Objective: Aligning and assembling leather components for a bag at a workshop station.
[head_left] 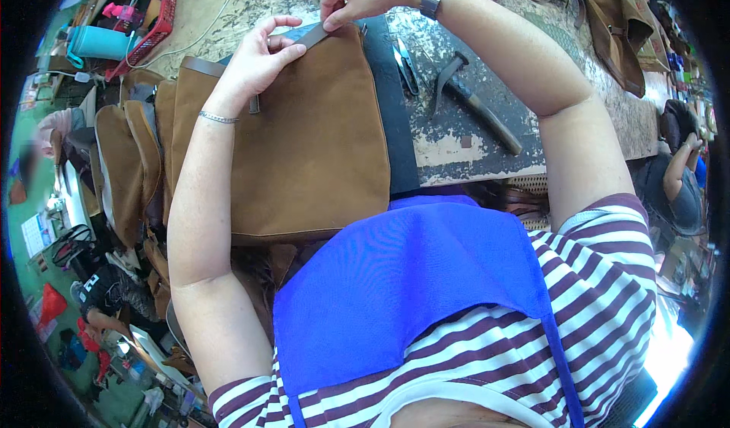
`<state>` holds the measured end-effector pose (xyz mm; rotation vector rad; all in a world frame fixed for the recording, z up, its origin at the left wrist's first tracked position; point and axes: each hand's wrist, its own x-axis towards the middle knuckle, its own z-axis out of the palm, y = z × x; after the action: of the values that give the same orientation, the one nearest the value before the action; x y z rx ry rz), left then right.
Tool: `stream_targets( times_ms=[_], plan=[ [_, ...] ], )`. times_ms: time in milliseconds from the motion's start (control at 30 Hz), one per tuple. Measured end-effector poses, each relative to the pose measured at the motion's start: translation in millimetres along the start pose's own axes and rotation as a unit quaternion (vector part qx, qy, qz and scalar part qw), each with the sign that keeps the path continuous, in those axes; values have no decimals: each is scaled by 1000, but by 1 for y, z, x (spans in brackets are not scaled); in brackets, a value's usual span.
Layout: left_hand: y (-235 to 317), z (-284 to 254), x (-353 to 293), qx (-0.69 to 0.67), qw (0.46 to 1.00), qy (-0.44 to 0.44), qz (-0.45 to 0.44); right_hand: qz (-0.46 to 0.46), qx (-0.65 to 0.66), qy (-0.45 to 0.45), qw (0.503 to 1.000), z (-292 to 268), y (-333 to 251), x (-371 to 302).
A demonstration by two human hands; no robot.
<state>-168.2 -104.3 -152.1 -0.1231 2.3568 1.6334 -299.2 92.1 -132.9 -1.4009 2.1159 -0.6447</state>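
A brown bag (312, 139) lies in front of me on the worktable, its lower edge close to my blue apron. A narrow grey-brown leather strip (310, 36) runs along its far edge. My left hand (258, 59) is closed at that edge, thumb and fingers on the strip's left part. To its right, my right hand (357, 1) pinches the strip between thumb and fingers. Part of each grip is hidden. A small dark tab (254, 104) hangs beside my left wrist.
Right of the bag lie small snips (406, 67) and a hammer (479, 112) on the worn tabletop (449, 158). More brown bags (122, 162) are stacked at left. A red basket (160, 21) stands far left, another brown bag (617, 36) far right. People work at both sides.
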Motion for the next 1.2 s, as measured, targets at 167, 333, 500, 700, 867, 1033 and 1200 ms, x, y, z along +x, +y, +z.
stream_targets(
  times_ms=[167,333,500,700,867,1033,1200],
  plan=[
    [8,3,-1,0,1000,0,-10,1,14,-33,999,6,13,4],
    [6,1,1,0,1000,-15,-9,8,46,-43,998,7,17,4],
    [10,4,4,37,999,-11,-18,-6,40,-36,999,9,14,2],
    [8,16,8,17,1000,23,3,-13,60,-33,998,9,17,-2],
    [5,3,12,-22,999,-32,-20,27,79,-54,995,6,11,-5],
    [15,11,9,-19,998,5,-57,23,107,-36,993,9,14,-8],
    [8,13,11,-9,1000,-4,-18,41,110,-38,992,10,13,-10]
  ],
)
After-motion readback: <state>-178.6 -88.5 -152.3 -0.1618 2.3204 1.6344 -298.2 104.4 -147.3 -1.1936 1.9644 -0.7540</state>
